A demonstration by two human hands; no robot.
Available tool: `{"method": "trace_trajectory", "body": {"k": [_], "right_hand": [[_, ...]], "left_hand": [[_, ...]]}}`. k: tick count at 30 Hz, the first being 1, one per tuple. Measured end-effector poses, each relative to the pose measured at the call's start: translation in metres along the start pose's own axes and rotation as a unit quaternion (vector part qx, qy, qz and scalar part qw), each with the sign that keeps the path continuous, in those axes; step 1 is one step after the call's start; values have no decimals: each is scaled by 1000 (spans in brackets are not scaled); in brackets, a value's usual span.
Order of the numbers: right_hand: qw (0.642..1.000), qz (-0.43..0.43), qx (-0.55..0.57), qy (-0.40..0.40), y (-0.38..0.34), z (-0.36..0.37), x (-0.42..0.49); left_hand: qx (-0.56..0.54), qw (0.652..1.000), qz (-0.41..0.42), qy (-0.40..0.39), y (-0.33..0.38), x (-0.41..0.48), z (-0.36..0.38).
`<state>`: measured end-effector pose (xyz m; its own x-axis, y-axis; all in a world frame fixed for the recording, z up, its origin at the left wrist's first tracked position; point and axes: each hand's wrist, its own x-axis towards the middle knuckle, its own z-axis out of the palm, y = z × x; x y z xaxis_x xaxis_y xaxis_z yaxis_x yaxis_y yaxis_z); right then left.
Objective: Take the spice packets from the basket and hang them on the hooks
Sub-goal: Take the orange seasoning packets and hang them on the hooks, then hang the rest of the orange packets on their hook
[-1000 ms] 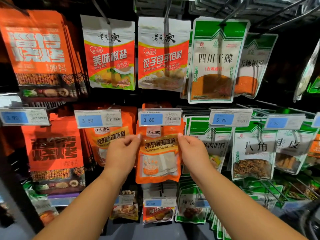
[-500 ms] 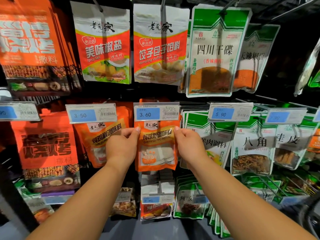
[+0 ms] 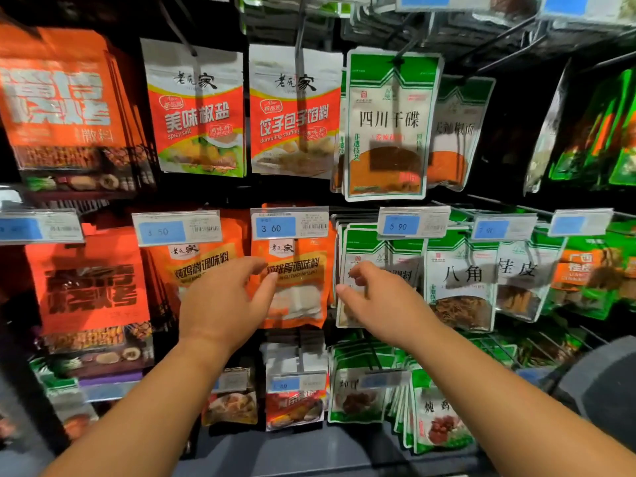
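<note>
Rows of packets hang on hooks (image 3: 300, 29). Left grip (image 3: 223, 301) and right grip (image 3: 382, 304), fingers loosely spread and holding nothing, flank the orange packet (image 3: 299, 294), which hangs mid-row under the 3.60 tag (image 3: 289, 223).

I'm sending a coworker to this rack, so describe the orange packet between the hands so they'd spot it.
In the middle row, find the 3.60 price tag. The orange packet hangs directly below it. Its orange left neighbour sits under 3.50; packets to its right are green.
</note>
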<state>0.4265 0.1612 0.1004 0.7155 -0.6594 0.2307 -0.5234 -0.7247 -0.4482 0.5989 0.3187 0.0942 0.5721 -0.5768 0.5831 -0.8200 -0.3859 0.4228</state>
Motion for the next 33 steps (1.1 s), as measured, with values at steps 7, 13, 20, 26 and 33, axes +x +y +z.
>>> {"method": "trace_trajectory", "body": {"k": [7, 13, 20, 26, 33], "right_hand": [[989, 9, -142, -36, 43, -68, -54], [973, 110, -198, -42, 131, -122, -131], [950, 203, -231, -61, 217, -146, -219], [931, 268, -222, -106, 288, -143, -269], [910, 316, -205, -172, 373, -130, -299]], "left_hand": [[4, 976, 191, -101, 73, -9, 40], [-36, 941, 286, -179, 167, -33, 94], [-64, 877, 404, -252, 257, -70, 149], [-53, 817, 489, -300, 330, -87, 200], [-30, 744, 566, -354, 409, -108, 273]]}}
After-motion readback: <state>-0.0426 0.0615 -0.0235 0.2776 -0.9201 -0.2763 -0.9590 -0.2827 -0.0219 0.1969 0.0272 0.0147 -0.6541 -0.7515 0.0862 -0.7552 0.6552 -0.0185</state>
